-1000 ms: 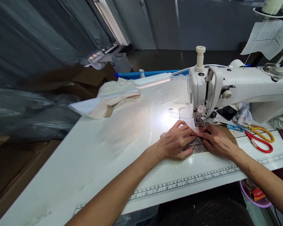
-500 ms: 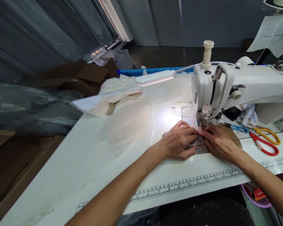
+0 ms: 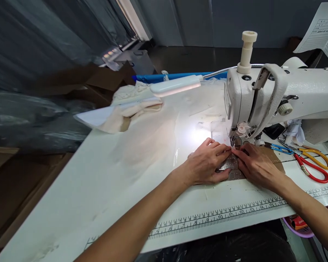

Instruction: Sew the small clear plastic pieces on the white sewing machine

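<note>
sewing machine (image 3: 303,87): 1 | lamp (image 3: 177,85): 1 | scissor handles (image 3: 300,162): 2 | purple basket (image 3: 303,235): 1 | printed sheet (image 3: 321,34): 1

The left hand (image 3: 206,163) and right hand (image 3: 258,165) covered parts of the silvery piece (image 3: 229,164), and whatever lay between their fingertips was too small to tell. The sewing machine (image 3: 306,89) ran off the right edge, as did the paper sheet (image 3: 321,31) (its fine print was unreadable). The table (image 3: 98,189) partly hid the purple basket (image 3: 303,234); the plastic wrapping (image 3: 30,120) was blurred and cut off.
</note>
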Motion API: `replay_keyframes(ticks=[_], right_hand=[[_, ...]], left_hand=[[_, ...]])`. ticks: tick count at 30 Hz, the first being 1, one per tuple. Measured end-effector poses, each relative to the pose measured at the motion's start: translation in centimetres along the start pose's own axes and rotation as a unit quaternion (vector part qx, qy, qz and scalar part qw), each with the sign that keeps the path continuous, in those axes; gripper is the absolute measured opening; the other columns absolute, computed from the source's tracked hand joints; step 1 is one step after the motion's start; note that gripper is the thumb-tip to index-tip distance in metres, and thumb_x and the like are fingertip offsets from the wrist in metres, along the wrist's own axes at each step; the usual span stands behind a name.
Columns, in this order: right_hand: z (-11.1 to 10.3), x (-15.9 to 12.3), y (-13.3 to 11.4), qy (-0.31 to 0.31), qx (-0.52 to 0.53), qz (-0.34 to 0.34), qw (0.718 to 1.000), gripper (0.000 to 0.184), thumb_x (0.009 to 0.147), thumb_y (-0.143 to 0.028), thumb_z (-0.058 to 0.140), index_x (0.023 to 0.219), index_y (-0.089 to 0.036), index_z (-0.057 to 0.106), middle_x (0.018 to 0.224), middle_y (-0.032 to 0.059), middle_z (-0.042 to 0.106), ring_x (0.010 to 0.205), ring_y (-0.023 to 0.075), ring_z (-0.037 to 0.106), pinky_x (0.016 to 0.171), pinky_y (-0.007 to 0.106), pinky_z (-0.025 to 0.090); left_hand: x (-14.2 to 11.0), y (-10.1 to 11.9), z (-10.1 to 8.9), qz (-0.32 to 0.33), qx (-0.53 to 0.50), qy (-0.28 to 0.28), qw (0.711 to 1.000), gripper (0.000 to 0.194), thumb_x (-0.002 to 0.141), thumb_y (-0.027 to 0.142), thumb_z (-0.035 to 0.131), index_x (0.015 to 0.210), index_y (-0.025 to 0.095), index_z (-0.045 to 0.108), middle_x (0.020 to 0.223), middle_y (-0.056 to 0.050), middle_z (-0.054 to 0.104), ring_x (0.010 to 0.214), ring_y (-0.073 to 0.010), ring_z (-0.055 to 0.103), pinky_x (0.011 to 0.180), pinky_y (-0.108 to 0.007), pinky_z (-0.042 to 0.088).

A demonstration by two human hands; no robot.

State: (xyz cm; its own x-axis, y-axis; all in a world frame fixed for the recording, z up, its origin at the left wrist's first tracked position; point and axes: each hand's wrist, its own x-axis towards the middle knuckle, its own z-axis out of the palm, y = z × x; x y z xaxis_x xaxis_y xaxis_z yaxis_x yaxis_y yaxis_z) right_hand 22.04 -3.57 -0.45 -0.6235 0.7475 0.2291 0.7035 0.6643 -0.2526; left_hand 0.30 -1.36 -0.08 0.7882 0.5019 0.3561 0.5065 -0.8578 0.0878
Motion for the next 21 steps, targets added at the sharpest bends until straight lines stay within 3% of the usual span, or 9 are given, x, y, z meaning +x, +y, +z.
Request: replay_keyframes(ticks=[8, 14, 21], right_hand=[[0.2, 0.1, 0.0, -0.009, -0.007, 0.006, 1.000, 0.035, 0.093, -0.011, 0.040, 0.123, -0.014, 0.058, 0.104, 0.0163, 0.061, 0.095, 0.0268, 0.059, 0.083, 0.047, 0.055], [-0.1, 0.3, 0.0, -0.016, 0.010, 0.007, 1.000, 0.037, 0.093, -0.011, 0.041, 0.126, -0.014, 0.057, 0.106, 0.0167, 0.061, 0.094, 0.0254, 0.060, 0.085, 0.044, 0.055], [-2.1, 0.2, 1.5, -0.025, 0.090, 0.055, 0.994, 0.033, 0.097, -0.027, 0.044, 0.120, -0.019, 0.067, 0.099, 0.0106, 0.067, 0.078, 0.0189, 0.064, 0.072, 0.031, 0.053]], left_hand=[[0.2, -0.1, 0.0, -0.007, 0.032, -0.010, 0.999, 0.037, 0.089, 0.039, 0.049, 0.109, 0.012, 0.063, 0.117, -0.015, 0.064, 0.084, -0.0228, 0.060, 0.078, -0.039, 0.044], [0.3, -0.4, 0.0, -0.022, 0.031, -0.025, 0.999, 0.035, 0.087, 0.042, 0.052, 0.108, 0.016, 0.065, 0.117, -0.011, 0.064, 0.084, -0.0215, 0.058, 0.079, -0.039, 0.041], [0.8, -0.6, -0.4, -0.050, 0.038, -0.070, 0.996, 0.043, 0.090, 0.047, 0.047, 0.111, 0.014, 0.066, 0.118, -0.011, 0.064, 0.090, -0.0235, 0.059, 0.081, -0.040, 0.041]])
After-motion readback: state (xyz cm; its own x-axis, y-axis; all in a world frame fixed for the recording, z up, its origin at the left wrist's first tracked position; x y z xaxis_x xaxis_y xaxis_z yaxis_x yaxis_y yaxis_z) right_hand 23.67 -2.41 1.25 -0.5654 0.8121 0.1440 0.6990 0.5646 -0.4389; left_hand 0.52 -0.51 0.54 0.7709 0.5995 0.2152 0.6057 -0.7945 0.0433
